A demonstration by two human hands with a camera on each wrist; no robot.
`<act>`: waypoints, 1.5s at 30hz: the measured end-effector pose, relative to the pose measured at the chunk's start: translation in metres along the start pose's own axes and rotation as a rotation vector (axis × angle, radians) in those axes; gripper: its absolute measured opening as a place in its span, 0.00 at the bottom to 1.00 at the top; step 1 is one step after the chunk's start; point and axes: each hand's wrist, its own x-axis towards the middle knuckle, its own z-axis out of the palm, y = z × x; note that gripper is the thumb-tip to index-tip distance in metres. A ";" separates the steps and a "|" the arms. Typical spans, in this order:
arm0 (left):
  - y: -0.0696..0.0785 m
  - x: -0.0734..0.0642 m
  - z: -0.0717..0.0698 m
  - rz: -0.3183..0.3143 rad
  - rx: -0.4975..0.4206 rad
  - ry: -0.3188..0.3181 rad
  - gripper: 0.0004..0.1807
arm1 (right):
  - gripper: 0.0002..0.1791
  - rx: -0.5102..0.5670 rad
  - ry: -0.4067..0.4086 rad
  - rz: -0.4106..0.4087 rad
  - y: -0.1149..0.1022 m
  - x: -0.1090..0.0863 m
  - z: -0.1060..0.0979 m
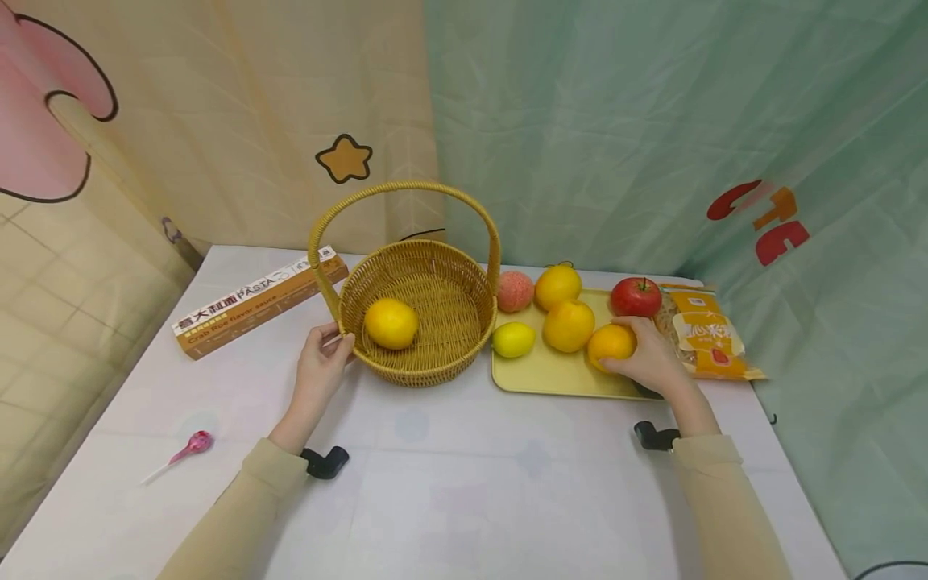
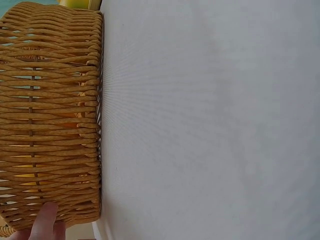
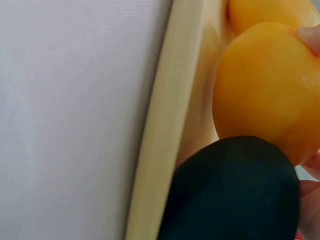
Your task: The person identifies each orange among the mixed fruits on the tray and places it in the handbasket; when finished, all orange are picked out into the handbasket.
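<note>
My left hand point(image 1: 319, 366) grips one basket point(image 1: 449, 318) holding one yellow fruit point(image 1: 391, 324); my right hand point(image 1: 652, 358) grips one orange point(image 1: 607, 345) near two golden fruits point(image 1: 569, 326), one lemon point(image 1: 513, 340), one apple point(image 1: 635, 297).

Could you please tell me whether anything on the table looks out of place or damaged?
Nothing looks spilled or damaged. The lollipop seems slightly odd, lying alone on the table at left, away from the tray of fruit. The pasta box lies slantwise, left of the basket.

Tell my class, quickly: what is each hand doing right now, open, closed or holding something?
Left hand: closed, holding the wicker basket by its side.
Right hand: closed around an orange-yellow fruit.
</note>
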 end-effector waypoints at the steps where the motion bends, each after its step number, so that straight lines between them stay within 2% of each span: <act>1: 0.000 0.000 0.000 -0.002 0.000 0.001 0.27 | 0.48 0.012 0.007 0.002 -0.001 -0.001 0.000; 5: -0.001 0.000 0.000 -0.006 0.003 0.008 0.27 | 0.47 0.064 0.050 0.003 -0.007 -0.007 -0.005; 11: -0.001 0.000 -0.001 -0.001 0.013 0.017 0.26 | 0.42 0.092 0.156 -0.081 -0.026 -0.015 -0.010; 15: -0.001 -0.001 -0.001 -0.001 0.023 0.018 0.27 | 0.41 0.123 0.184 -0.126 -0.045 -0.018 -0.010; 19: -0.001 -0.001 -0.001 -0.002 0.020 0.019 0.27 | 0.41 0.224 0.167 -0.143 -0.067 -0.018 -0.003; 25: 0.000 -0.001 -0.002 0.002 0.014 0.020 0.26 | 0.40 0.396 0.125 -0.195 -0.103 -0.009 0.019; 30: 0.001 -0.001 -0.002 -0.001 0.000 0.014 0.27 | 0.39 0.464 0.091 -0.270 -0.132 0.003 0.043; 36: 0.002 -0.001 0.000 -0.006 0.001 0.013 0.27 | 0.39 0.456 0.062 -0.348 -0.161 0.016 0.068; 45: 0.003 0.000 0.001 0.003 -0.014 0.009 0.27 | 0.39 0.367 0.027 -0.364 -0.191 0.033 0.094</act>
